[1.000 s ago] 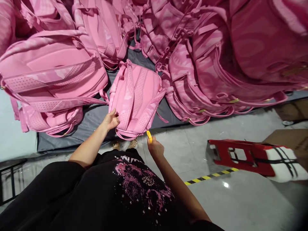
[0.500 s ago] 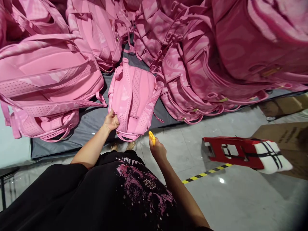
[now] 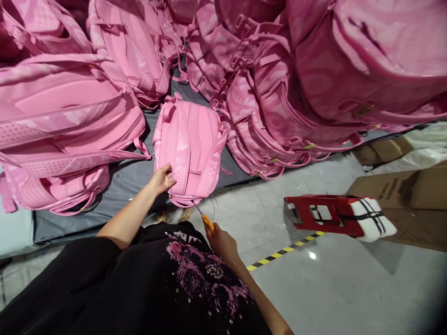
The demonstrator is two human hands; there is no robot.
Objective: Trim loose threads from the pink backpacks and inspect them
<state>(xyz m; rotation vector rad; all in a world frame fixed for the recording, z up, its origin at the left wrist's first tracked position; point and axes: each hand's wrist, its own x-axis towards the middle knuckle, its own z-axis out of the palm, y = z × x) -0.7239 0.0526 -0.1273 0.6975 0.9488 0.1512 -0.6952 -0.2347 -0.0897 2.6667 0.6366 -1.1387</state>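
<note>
A pink backpack (image 3: 190, 144) lies back-side up on a grey mat (image 3: 118, 186), straps showing. My left hand (image 3: 162, 178) grips its lower left edge, fingers closed on the fabric. My right hand (image 3: 218, 239) is closed around a small yellow-handled cutting tool (image 3: 207, 222), whose thin metal tip points at the bottom edge of the backpack. My black top with a pink sequin print fills the lower part of the view.
Piles of pink backpacks (image 3: 63, 111) surround the mat at left, back and right (image 3: 314, 79). A tipped red stool with a white checked cushion (image 3: 335, 216) lies on the grey floor. Cardboard boxes (image 3: 401, 190) stand at right. Yellow-black tape (image 3: 282, 250) marks the floor.
My right hand has dropped back toward my body with the yellow tool, its tip now at the backpack's bottom edge. The view has shifted, and my left hand keeps its hold.
</note>
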